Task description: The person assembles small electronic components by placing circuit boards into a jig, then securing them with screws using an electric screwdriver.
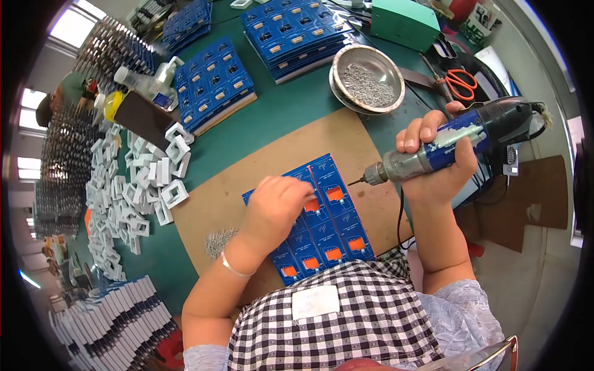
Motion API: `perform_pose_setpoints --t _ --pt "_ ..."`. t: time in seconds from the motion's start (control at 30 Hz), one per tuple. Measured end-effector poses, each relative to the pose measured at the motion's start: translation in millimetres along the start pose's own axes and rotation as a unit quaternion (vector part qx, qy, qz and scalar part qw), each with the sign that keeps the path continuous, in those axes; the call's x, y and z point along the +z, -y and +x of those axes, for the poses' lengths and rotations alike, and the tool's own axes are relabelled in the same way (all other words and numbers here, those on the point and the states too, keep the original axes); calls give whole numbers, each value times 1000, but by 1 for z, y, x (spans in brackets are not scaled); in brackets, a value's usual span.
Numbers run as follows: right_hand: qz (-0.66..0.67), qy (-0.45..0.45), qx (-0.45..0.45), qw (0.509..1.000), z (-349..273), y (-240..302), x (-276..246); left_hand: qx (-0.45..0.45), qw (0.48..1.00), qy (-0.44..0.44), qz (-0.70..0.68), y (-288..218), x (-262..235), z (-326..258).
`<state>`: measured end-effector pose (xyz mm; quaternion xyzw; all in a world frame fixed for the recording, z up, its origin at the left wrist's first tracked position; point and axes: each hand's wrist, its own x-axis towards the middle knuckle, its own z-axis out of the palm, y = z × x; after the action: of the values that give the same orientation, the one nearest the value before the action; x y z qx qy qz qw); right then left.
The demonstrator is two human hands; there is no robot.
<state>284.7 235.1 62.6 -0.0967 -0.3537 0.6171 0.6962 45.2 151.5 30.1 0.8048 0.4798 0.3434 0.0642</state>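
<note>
A blue circuit board panel (326, 234) with several orange patches lies at a slant in front of me, on a brown sheet. My left hand (275, 207) rests over its upper left part. Thumb and fingers are pinched together there; whatever they hold is too small to make out. To the right, my right hand (436, 151) is wrapped round an electric screwdriver (463, 137) with a blue body and a metal nose. Its thin bit points left, above the sheet and apart from the panel. Beside my left wrist sits a small heap of screws (218, 243).
The brown cardboard sheet (260, 162) covers part of the green table. A metal bowl (385, 69) of screws stands beyond it, near orange-handled scissors (461, 84). Stacked blue boards (213, 80) lie at the back. White plastic frames (133, 191) are heaped left, near a dark phone-like slab (143, 117).
</note>
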Motion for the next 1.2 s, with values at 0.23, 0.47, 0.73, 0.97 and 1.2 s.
perform_pose_setpoints --t 0.23,0.47,0.73,0.97,1.2 --pt "-5 40 -12 999 -7 -4 -3 52 997 41 29 3 17 20" --pt "-12 72 -1 997 -4 -9 -2 56 996 57 35 4 17 21" --pt "-47 161 -7 986 -5 -24 15 45 997 59 33 6 17 20" --pt "-212 262 16 941 0 -33 21 27 998 48 36 6 17 19" --pt "-223 285 2 932 0 -42 26 30 997 54 35 10 19 16"
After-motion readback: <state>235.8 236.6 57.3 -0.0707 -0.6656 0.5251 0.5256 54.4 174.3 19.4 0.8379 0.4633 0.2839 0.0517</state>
